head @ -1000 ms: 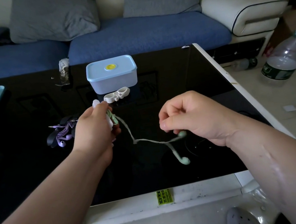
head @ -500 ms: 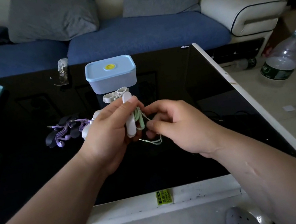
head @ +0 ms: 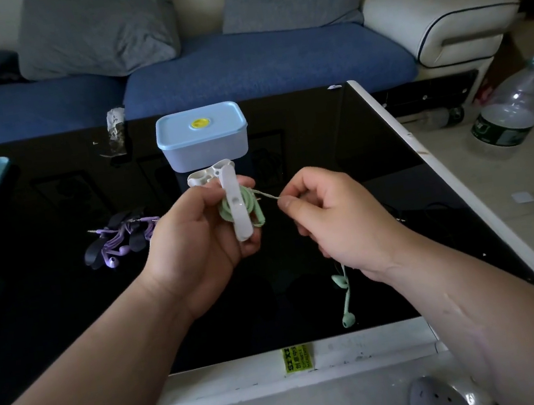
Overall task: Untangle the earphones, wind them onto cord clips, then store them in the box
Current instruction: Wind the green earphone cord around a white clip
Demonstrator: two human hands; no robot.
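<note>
Green earphones [head: 240, 208] partly wound on white cord clip [head: 235, 203], held above table; earbuds dangle near front edge. Purple earphones [head: 118, 238] lie tangled, left. Lidded blue box [head: 202, 135] near rear edge, spare clip [head: 201, 176] just in front.

A blue sofa [head: 238, 67] with grey cushions [head: 94, 27] is seen behind the black glass table [head: 336, 143]; a plastic bottle [head: 508, 110] is stood on the floor, right.

yellow sticker [head: 297, 358], "SIXI" partly legible
</note>
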